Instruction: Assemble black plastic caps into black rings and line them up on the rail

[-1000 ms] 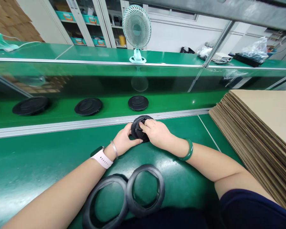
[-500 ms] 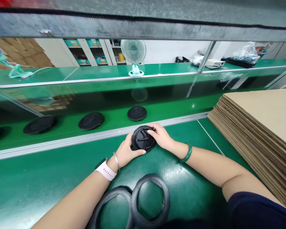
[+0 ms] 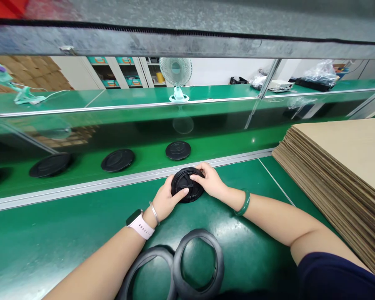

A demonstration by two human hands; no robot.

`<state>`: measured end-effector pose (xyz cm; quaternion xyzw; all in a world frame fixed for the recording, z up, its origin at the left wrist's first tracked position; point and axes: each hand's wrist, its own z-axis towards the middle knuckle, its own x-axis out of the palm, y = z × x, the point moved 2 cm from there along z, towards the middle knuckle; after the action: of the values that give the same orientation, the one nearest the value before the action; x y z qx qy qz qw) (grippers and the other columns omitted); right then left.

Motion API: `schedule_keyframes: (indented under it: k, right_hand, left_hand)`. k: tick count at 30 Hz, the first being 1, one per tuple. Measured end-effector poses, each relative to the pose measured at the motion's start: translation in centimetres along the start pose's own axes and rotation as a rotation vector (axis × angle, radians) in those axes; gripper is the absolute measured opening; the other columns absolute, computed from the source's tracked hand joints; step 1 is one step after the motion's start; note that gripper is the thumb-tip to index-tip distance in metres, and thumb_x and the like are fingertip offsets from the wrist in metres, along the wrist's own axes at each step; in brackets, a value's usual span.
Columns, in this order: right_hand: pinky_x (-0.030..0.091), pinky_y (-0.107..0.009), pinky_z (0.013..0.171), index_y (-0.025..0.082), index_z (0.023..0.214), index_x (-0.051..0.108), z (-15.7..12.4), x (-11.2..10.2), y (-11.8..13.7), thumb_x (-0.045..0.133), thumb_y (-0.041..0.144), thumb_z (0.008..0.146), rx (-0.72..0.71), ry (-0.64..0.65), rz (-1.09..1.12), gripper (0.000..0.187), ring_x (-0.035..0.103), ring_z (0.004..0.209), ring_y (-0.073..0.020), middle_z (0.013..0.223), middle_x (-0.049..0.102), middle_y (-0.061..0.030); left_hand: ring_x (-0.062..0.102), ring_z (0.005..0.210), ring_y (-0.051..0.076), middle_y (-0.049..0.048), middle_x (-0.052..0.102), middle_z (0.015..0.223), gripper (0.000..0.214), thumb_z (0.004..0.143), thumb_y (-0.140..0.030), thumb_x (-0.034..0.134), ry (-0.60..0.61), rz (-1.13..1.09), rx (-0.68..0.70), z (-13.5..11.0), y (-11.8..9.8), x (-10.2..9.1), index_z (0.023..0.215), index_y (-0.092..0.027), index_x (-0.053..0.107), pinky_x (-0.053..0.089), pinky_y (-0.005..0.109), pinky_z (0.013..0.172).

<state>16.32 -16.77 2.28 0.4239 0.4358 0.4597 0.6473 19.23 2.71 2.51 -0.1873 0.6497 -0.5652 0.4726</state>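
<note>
Between both hands I hold a round black plastic cover (image 3: pixel 185 183), its ribbed side facing me, just above the green bench. My left hand (image 3: pixel 168 199) grips its left edge, thumb lying across the face. At the upper right edge, my right hand (image 3: pixel 210 180) has its fingers round the rim and its thumb on the face. Nearer to me lie two dark grey rubber-like rings, one ring (image 3: pixel 217 266) partly overlapping the other ring (image 3: pixel 134 271).
Several black discs, including one disc (image 3: pixel 178 150), lie on the green conveyor belt (image 3: pixel 225 143) behind a metal rail (image 3: pixel 81 186). Stacked cardboard sheets (image 3: pixel 328 179) stand at the right. A small fan (image 3: pixel 176 73) sits on the shelf, under an overhead metal beam (image 3: pixel 162 41).
My left thumb has moved from the cover's lower edge up onto its face. My right thumb has slid slightly inward. The discs on the belt have shifted slightly left.
</note>
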Motion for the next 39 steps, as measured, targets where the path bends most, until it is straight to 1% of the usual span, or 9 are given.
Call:
schedule_keyframes:
  k: [5,11,13,14,16,20,24,32,39]
  right_hand:
    - [0.048,-0.035,0.076,0.021,0.086,0.055,-0.1,0.1,0.4,0.073,0.034,0.078,0.01,-0.009,0.017,0.024,0.057,0.084,-0.0224,0.086,0.06,-0.001]
    - [0.046,-0.035,0.075,0.021,0.081,0.053,-0.1,0.2,0.4,0.07,0.027,0.078,0.079,-0.053,-0.11,0.018,0.056,0.08,-0.0218,0.082,0.059,0.0]
    - [0.046,-0.036,0.075,0.021,0.081,0.053,-0.1,0.1,0.3,0.07,0.027,0.079,0.085,-0.045,-0.124,0.018,0.056,0.079,-0.0216,0.082,0.059,0.0002]
    - [0.046,-0.036,0.075,0.021,0.083,0.054,-0.1,0.1,0.3,0.07,0.028,0.08,0.083,-0.023,-0.11,0.018,0.057,0.079,-0.0216,0.082,0.059,0.0003]
    - [0.048,-0.037,0.077,0.02,0.088,0.056,0.0,0.0,0.4,0.072,0.031,0.08,0.075,0.062,-0.058,0.021,0.059,0.082,-0.0221,0.086,0.062,-0.0005]
    - [0.048,-0.041,0.09,0.018,0.105,0.06,0.0,-0.3,0.9,0.078,0.036,0.077,0.063,0.236,0.03,0.037,0.061,0.098,-0.0261,0.104,0.066,-0.0055]
    - [0.047,-0.043,0.096,0.018,0.115,0.059,-0.1,-0.4,1.3,0.082,0.036,0.074,0.07,0.315,0.102,0.051,0.06,0.108,-0.0286,0.115,0.065,-0.0078]
    - [0.051,-0.041,0.089,0.02,0.111,0.061,-0.7,-0.1,1.7,0.083,0.021,0.073,0.112,0.191,-0.083,0.043,0.063,0.099,-0.0262,0.107,0.067,-0.0047]
    - [0.051,-0.043,0.087,0.02,0.109,0.062,-0.9,-0.1,3.0,0.085,0.02,0.074,0.094,0.177,-0.232,0.042,0.064,0.096,-0.0272,0.106,0.068,-0.0054]
  left_hand:
    - [0.062,0.114,0.029,0.0105,0.066,0.123,0.059,0.084,-0.054,0.064,-0.012,0.051,0.01,0.1,-0.1,0.0,0.128,-0.018,0.05,0.049,0.044,0.1]
    - [0.064,0.109,0.028,0.01,0.068,0.118,0.053,0.086,-0.054,0.06,-0.016,0.106,-0.001,0.3,-0.1,0.0,0.124,-0.018,0.053,0.049,0.044,0.098]
    - [0.064,0.108,0.028,0.0097,0.068,0.117,0.052,0.086,-0.054,0.059,-0.02,0.107,-0.001,0.3,-0.1,0.0,0.124,-0.018,0.053,0.049,0.044,0.097]
    - [0.064,0.107,0.028,0.0095,0.068,0.117,0.052,0.086,-0.054,0.059,-0.025,0.103,-0.001,0.3,-0.1,0.0,0.123,-0.018,0.053,0.049,0.043,0.097]
    - [0.064,0.107,0.027,0.0093,0.068,0.116,0.051,0.086,-0.054,0.059,-0.04,0.095,-0.011,0.3,0.0,-0.1,0.123,-0.018,0.053,0.049,0.043,0.097]
    - [0.065,0.104,0.028,0.0092,0.069,0.113,0.05,0.085,-0.055,0.06,-0.05,0.083,-0.04,0.3,0.1,-0.2,0.119,-0.018,0.054,0.05,0.043,0.094]
    - [0.064,0.106,0.028,0.0087,0.068,0.113,0.049,0.086,-0.054,0.06,-0.055,0.072,-0.032,0.3,0.1,-0.2,0.119,-0.019,0.054,0.049,0.044,0.095]
    - [0.065,0.104,0.028,0.0082,0.069,0.112,0.047,0.085,-0.053,0.062,-0.093,0.093,-0.03,0.2,0.5,-0.2,0.117,-0.02,0.056,0.05,0.044,0.093]
    - [0.066,0.101,0.027,0.0067,0.07,0.109,0.045,0.085,-0.052,0.062,-0.101,0.112,-0.018,0.0,0.3,-0.1,0.116,-0.02,0.056,0.051,0.041,0.09]
